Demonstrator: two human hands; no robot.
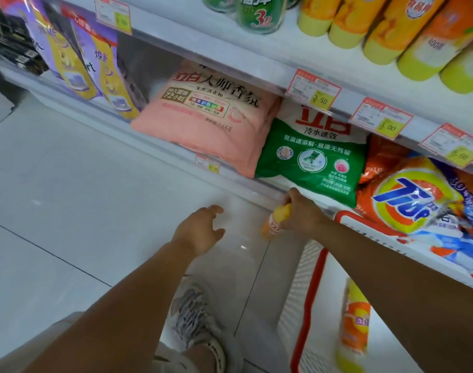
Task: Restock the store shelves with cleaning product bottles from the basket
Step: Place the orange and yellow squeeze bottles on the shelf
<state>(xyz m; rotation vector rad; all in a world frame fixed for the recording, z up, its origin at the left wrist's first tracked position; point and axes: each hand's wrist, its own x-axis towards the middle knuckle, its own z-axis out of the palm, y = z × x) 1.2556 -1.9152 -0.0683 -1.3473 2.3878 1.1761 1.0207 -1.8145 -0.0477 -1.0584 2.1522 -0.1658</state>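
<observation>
My right hand (299, 214) grips a yellow and orange bottle (274, 222) by its top, held just left of the basket and in front of the bottom shelf edge. My left hand (200, 230) hovers over the floor, fingers relaxed and empty. A white basket with a red rim (312, 289) stands on the floor at the lower right. One more yellow and orange bottle (355, 327) lies inside it. A row of matching yellow and orange bottles (396, 30) fills the upper shelf at the top right.
Detergent bags sit on the bottom shelf: pink (203, 114), green (310, 157), orange Tide (418, 200), purple ones (76, 55) at left. Green bottles (256, 12) stand on the upper shelf. Price tags (313, 90) line the shelf edge. My shoe (197, 324) rests on the tiled floor.
</observation>
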